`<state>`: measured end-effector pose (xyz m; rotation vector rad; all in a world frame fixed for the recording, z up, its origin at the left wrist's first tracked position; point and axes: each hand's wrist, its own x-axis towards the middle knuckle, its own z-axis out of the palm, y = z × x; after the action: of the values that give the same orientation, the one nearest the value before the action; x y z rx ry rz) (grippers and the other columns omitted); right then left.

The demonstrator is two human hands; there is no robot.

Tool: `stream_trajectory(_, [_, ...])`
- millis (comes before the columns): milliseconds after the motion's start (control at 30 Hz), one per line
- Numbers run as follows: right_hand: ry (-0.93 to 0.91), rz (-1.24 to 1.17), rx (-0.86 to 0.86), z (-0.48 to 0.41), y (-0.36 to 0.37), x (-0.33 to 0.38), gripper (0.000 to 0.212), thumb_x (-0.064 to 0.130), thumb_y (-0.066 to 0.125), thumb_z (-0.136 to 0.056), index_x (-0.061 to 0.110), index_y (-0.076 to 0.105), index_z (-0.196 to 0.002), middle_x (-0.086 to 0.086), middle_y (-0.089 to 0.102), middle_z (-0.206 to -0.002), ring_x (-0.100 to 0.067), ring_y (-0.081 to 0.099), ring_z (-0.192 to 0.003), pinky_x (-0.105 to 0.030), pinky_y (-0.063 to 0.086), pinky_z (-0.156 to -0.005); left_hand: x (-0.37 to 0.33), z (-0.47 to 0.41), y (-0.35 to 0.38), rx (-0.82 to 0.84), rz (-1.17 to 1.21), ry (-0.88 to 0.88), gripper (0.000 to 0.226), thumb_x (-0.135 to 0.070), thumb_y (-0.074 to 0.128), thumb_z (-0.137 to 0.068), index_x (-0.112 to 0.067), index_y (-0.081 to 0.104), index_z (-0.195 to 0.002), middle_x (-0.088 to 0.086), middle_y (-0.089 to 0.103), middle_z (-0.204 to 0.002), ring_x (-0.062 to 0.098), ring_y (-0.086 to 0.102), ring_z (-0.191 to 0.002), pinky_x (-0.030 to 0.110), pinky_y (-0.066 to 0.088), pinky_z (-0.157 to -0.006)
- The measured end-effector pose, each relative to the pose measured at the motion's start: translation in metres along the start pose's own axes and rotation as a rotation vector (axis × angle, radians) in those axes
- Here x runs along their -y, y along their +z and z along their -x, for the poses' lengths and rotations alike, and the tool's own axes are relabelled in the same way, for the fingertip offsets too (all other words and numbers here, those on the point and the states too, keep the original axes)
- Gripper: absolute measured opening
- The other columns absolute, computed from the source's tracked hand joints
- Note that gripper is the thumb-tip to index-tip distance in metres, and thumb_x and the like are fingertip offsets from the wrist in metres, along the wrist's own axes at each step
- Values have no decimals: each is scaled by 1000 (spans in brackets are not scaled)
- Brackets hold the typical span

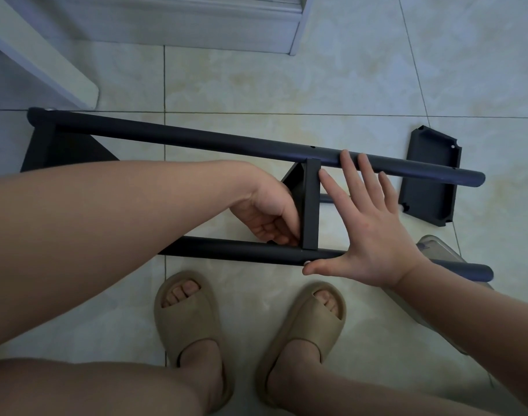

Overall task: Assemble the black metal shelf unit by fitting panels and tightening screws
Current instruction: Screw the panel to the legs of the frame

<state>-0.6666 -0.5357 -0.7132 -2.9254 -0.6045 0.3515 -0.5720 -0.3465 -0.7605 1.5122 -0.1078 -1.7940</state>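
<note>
Nearest, left hand (pixel 268 219) gripping the middle panel (pixel 312 205) by its edge; right hand (pixel 371 232) splayed flat, thumb on the near pole (pixel 226 250), fingertips (pixel 346 157) on the far pole (pixel 196 139). Matte black shelf unit (pixel 61 148) sideways on the tiled floor (pixel 286 79), long axis left-right, free pole ends pointing right. Just beyond, loose panel (pixel 431 181).

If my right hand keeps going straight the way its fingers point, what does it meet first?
The far black tube of the shelf frame. The right hand is open, and its longest fingers overlap that tube in the picture; whether they touch it or hover above is unclear.
</note>
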Motion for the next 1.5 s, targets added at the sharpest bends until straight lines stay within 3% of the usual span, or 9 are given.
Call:
stream_trajectory(200, [2, 3, -8, 0, 1, 0, 134, 101, 43, -60, 20, 14, -163, -11, -4, -170, -34, -9, -156, -64, 4, -122, -1, 1, 0, 7, -40, -42, 6, -16, 66, -91, -18, 71, -92, -4, 69, -81, 7, 61, -67, 20, 44, -65])
stream_trajectory(367, [3, 4, -3, 0, 0, 0, 134, 100, 44, -60, 20, 15, -163, -12, -2, -170, -35, -8, -156, -65, 5, -122, -2, -1, 0, 4, -18, -42, 14, -10, 64, -93, -15, 72, -83, -2, 69, -74, 7, 60, -63, 17, 47, -58])
stream_trajectory(567, [10, 8, 8, 0, -1, 1, 135, 100, 44, -59, 20, 14, -163, -12, -3, -170, -34, -9, -156, -64, 4, -122, 0, 1, -1, 25, 65, -27, 18, -1, 61, -92, -12, 73, -84, 2, 70, -76, 8, 63, -63, 18, 52, -64])
stream_trajectory(700, [4, 1, 1, -1, -1, 1, 135, 100, 44, -59, 19, 15, -163, -13, -2, -170, -35, -9, -156, -63, 2, -122, 2, 2, -1, 67, 93, -24, 16, -8, 62, -92, -14, 75, -86, 1, 72, -82, 9, 66, -69, 22, 53, -73])
stream_trajectory(933, [-1, 1, -6, -1, 0, 0, 135, 101, 44, -59, 19, 16, -163, -13, -1, -170, -36, -8, -156, -64, 4, -122, 3, -2, 1, 43, 85, -4, 15, -5, 61, -93, -13, 71, -85, 0, 70, -74, 8, 64, -63, 20, 53, -68])
stream_trajectory(1200, [-4, 5, 2, -1, 0, 0, 134, 101, 42, -61, 19, 15, -163, -12, -3, -170, -35, -9, -156, -64, 4, -122, 0, 1, 0, 51, 76, -24, 16, -7, 61, -92, -13, 74, -85, 1, 71, -78, 9, 64, -68, 23, 52, -75])
stream_trajectory(1333, [-8, 8, 0, -1, 1, -1, 133, 101, 42, -62, 19, 15, -163, -12, -3, -170, -35, -9, -156, -65, 4, -122, 1, -1, -1, 3, 0, -35, 6, -14, 65, -93, -15, 69, -89, -3, 69, -74, 7, 61, -64, 20, 50, -66])
stream_trajectory(1500, [-14, 15, -5, -1, 1, 0, 133, 100, 42, -62, 18, 15, -163, -13, -3, -170, -35, -10, -156, -64, 4, -122, -2, -2, -2, 9, 11, -19, 11, -5, 64, -91, -12, 72, -87, 0, 70, -76, 7, 61, -62, 17, 52, -61])
